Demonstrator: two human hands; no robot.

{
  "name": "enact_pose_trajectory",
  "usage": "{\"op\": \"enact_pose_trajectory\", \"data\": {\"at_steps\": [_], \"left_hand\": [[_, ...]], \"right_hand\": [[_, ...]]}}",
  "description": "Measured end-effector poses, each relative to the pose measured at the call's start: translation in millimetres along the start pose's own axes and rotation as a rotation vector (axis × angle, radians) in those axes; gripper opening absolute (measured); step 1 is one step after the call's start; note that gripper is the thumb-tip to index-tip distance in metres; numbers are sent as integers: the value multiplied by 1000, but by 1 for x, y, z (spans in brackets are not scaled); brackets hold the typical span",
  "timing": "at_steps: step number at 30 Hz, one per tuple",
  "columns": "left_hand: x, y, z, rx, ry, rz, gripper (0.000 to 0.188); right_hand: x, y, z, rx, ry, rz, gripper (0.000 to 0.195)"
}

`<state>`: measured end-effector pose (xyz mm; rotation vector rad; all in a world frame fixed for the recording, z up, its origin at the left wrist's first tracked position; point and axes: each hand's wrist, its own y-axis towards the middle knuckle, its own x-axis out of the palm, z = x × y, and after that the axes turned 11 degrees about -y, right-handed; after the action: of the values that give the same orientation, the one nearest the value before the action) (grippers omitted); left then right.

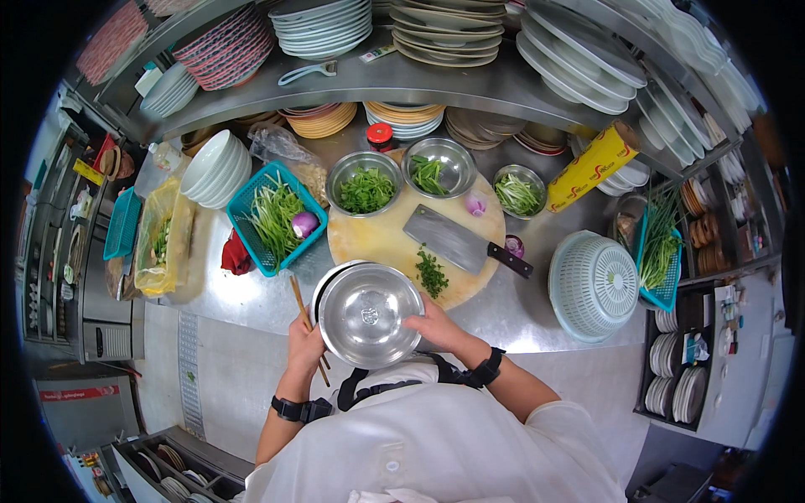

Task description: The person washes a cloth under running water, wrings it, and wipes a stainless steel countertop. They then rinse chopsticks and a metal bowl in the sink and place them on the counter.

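Observation:
My right hand (440, 324) grips the right rim of a shiny steel bowl (370, 314), which tilts in front of me. A second metal bowl shows behind its left edge. My left hand (305, 344) holds wooden chopsticks (302, 302) and supports the bowls from the left. Beyond them, a cleaver (446, 237) lies flat on a round cutting board (365, 242), beside chopped green herbs (431, 275). Steel bowls of cut greens (366, 190) and longer green pieces (429, 175) stand at the board's far edge, near a piece of purple onion (475, 203).
A teal basket (277, 267) with greens and an onion stands left of the board. On the right are an upturned pale colander (591, 286), a small bowl of shredded greens (519, 192) and a yellow roll (591, 166). A shelf (402, 78) with stacked plates spans the back.

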<state>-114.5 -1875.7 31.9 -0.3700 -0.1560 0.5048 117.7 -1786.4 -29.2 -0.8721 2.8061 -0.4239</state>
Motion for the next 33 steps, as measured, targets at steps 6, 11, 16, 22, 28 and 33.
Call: {"op": "enact_pose_trajectory", "data": {"at_steps": [6,11,16,22,28,33], "left_hand": [[15,0,4,-137,-88,-177,28],[7,3,1,-215,-211,-376,35],[24,5,17,-55,134,-505,43],[43,2,34,-69,210,-573,32],[78,13,30,-49,305,-749,28],[106,18,32,5,366,-855,29]], "right_hand": [[-10,-20,-17,161,455,-156,42],[-11,-20,-15,89,327,-29,51],[-21,-25,-7,45,393,17,56],[-33,-46,-10,51,461,10,48],[-46,-81,-1,48,409,158,44],[-54,-99,3,38,426,273,51]]}}
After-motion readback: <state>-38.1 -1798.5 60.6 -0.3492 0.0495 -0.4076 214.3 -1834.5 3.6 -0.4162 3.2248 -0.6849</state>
